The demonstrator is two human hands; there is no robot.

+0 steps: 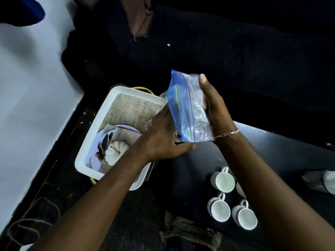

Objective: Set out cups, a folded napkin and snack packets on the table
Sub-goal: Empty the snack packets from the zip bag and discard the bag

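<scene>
Right hand (213, 107) held clear zip bag (188, 109) upright above white bin (85, 153); left hand (163, 140) pinched bag's lower corner. Cups (220, 209) stood on table, right of bin. Risks: slick plastic slipping; bag dropping onto cups, toppling them. Contents unclear.

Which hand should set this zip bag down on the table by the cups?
Probably the right hand: it grips the zip bag and sits on the side of the white cups; the left hand only steadies it.
</scene>
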